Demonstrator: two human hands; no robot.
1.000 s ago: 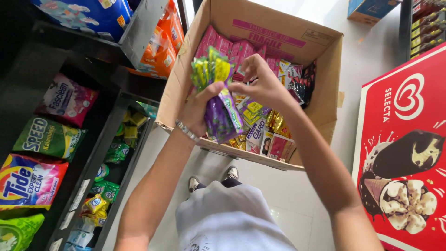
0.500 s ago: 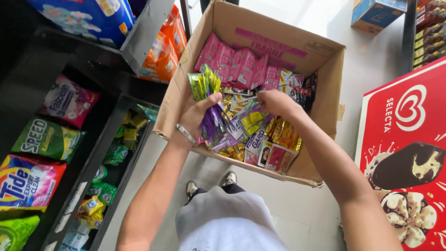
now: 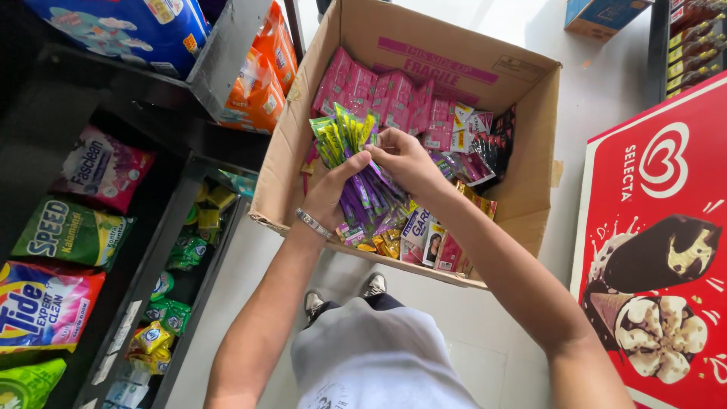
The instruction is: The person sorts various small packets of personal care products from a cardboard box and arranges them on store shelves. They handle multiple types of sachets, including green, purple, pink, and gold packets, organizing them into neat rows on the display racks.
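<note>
well inside the box [image 3: 522, 204] rim, both hands [image 3: 379, 170] clasp sachets [image 3: 356, 163].

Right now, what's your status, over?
Left hand and right hand both gripping sachet bundle. Bundle above open cardboard box. Nothing blocking.

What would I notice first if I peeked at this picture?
Right in the middle, the left hand and right hand clutch a bunch of green and purple sachets over an open cardboard box full of pink and other colourful packets. At the right edge a big red panel shows ice creams, and on the left, dark shelves hold bright bags.
</note>
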